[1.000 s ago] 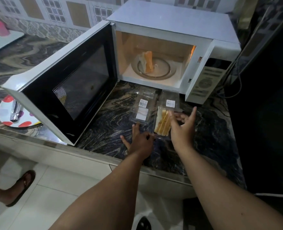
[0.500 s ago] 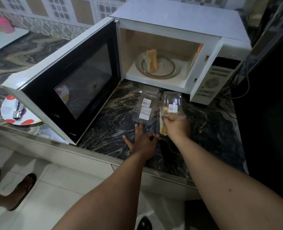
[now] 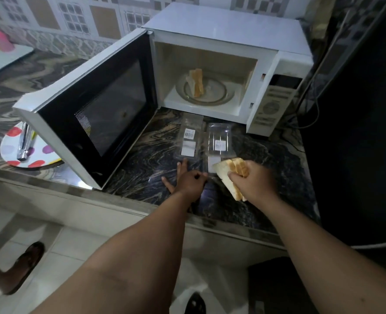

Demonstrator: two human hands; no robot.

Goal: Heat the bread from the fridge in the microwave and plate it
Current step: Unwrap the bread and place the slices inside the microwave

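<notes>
A white microwave stands on the dark marble counter with its door swung wide to the left. Inside, some bread slices lean upright on the glass turntable. Two clear plastic bread packs lie in front of it: the left pack and the right pack, both looking empty. My right hand grips a stack of bread slices just above the counter, near the right pack. My left hand presses flat on the near end of the packs.
A polka-dot plate with metal tongs sits on the counter, partly under the open door. A white board with a pink cup is far left. A cable trails right of the microwave. A sandalled foot stands below left.
My right hand has closed on the bread slices and pulled them out of the right pack, towards me. The left hand has stayed on the packs.
</notes>
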